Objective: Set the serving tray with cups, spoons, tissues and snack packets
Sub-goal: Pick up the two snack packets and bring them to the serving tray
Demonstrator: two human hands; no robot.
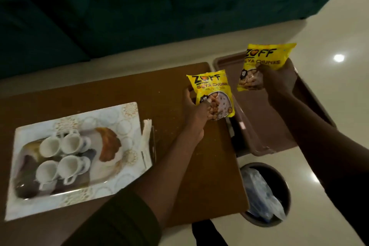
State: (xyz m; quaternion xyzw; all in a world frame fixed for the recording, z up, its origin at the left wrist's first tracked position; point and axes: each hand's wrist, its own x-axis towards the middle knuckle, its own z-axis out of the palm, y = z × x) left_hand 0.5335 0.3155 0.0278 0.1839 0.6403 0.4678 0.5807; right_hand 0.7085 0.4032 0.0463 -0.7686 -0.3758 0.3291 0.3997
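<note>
Holding one yellow packet each: left hand point(196, 110) grips a packet point(211, 95) over the table point(169, 90), right hand point(276, 80) grips another point(267, 60) above a brown bin point(259, 126), presumably their source; tray point(127, 110) with four cups point(61, 156) waits well left, tissues point(145, 134) at its edge

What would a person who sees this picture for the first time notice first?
Two bright yellow snack packets stand out: the left hand holds one packet above the brown table, the right hand another above a brown bin. At left, four white cups sit on the patterned tray.
</note>
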